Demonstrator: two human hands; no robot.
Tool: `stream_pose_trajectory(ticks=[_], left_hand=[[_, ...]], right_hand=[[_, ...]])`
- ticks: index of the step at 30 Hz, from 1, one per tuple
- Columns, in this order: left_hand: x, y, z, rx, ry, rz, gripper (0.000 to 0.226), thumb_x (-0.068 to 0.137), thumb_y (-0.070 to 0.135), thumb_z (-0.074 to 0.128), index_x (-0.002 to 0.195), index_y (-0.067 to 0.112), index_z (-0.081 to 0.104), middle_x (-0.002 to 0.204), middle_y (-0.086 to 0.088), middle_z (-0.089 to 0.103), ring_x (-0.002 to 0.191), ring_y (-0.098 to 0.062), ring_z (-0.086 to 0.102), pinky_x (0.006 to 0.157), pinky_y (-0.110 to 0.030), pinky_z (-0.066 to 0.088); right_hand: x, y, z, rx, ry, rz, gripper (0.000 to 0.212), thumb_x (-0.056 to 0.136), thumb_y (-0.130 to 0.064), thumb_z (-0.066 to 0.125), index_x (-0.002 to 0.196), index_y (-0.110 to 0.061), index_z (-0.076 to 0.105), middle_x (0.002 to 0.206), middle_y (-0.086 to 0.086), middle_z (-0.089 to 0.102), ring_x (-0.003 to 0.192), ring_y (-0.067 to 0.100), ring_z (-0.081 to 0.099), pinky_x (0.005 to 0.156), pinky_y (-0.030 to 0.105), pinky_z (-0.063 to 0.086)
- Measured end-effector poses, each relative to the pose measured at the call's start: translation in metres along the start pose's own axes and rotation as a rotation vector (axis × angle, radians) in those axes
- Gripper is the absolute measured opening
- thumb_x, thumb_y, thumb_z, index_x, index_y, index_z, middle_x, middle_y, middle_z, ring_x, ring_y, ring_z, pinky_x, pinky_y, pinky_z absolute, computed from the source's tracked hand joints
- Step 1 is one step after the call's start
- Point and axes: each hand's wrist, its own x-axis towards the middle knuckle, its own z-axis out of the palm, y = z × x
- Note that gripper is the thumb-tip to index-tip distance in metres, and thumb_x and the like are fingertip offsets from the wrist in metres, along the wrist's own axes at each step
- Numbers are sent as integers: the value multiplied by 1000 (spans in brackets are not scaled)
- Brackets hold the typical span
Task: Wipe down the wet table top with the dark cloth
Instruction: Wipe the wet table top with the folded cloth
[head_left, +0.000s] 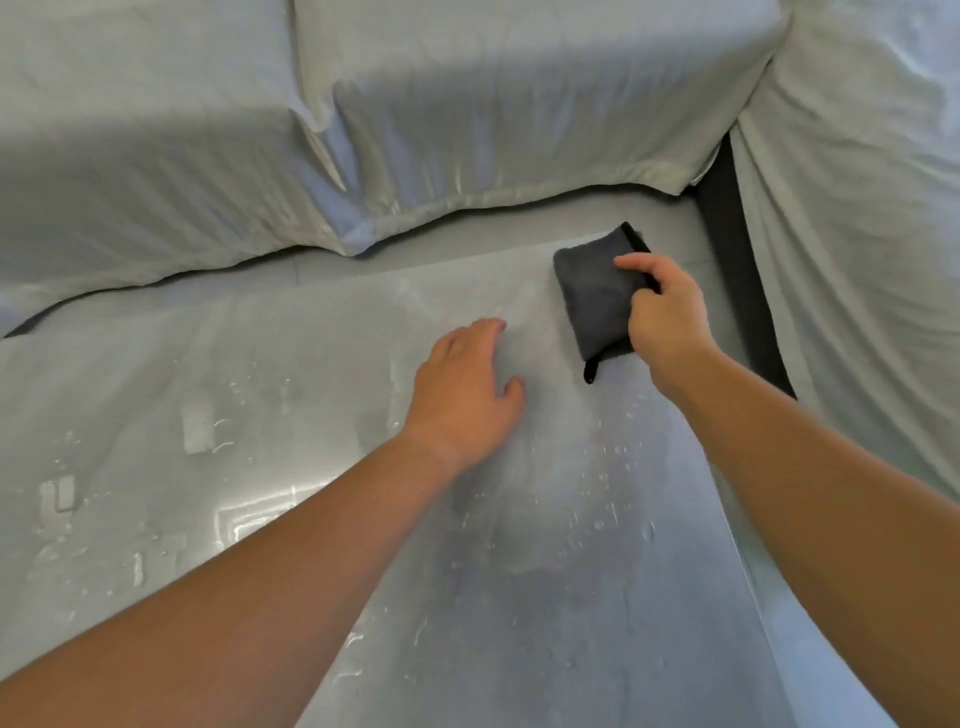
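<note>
Plainly, much of this scene is cut off or covered: both forearms run out of the lower edge of the view, the table top (322, 395) carries on past the left and bottom borders, and the furniture beyond it is wholly draped in pale sheeting (467, 104), so its make cannot be told. The right hand (667, 317) covers the near right part of the dark cloth (592, 301), and its palm and the ends of most fingers are out of sight, yet the fingers curl shut over the cloth's right edge with the thumb pressed on top, so the hand is clearly clasping the cloth. The folded cloth reaches out to the left of and beyond that grip, lying on the far right corner of the table, with a black trimmed edge showing past the fingers and a small black tab (589, 371) sticking out at the cloth's near corner, just left of the wrist. The left hand (467, 384) is spread flat and holds nothing, palm down on the table well to the left of the cloth and a little nearer the person; whether it presses or merely rests cannot be told. Water drops and puddles (249, 525) lie on the surface left of and nearer than both hands, with smaller beads under the right forearm. A dark gap (737, 249) shows right of the grip, between table and draped furniture. No containers are in view.
</note>
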Motion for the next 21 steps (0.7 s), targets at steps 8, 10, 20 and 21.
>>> stream_pose_trajectory(ticks=[8, 10, 20, 21], left_hand=[[0, -33, 12, 524, -98, -64, 79, 93, 72, 27, 156, 39, -8, 163, -1, -32, 147, -32, -34, 117, -60, -16], [-1, -39, 14, 532, -110, -58, 80, 92, 75, 19, 155, 40, -16, 160, 2, -39, 144, -30, -40, 116, -61, -19], [-3, -43, 17, 481, -103, -31, 81, 87, 79, 7, 154, 42, -20, 155, 7, -46, 138, -22, -49, 112, -57, -28], [-3, -44, 17, 483, -98, -24, 81, 87, 79, 7, 154, 42, -21, 155, 7, -46, 138, -23, -49, 112, -57, -28]], right_hand=[[9, 23, 23, -901, -17, -422, 58, 104, -46, 35, 155, -20, 30, 169, 8, -1, 154, 35, -6, 123, 48, -2], [7, 32, 33, -980, -44, -405, 66, 104, -54, 26, 161, -23, 14, 170, 7, -2, 154, 37, -10, 124, 51, -6], [41, 41, 22, -995, -81, -511, 67, 100, -48, 34, 160, -29, 11, 169, 2, 9, 154, 36, 2, 121, 55, 9], [56, 31, 25, -953, -49, -429, 66, 100, -49, 32, 160, -30, 9, 169, 1, 4, 154, 37, -1, 122, 56, 10]])
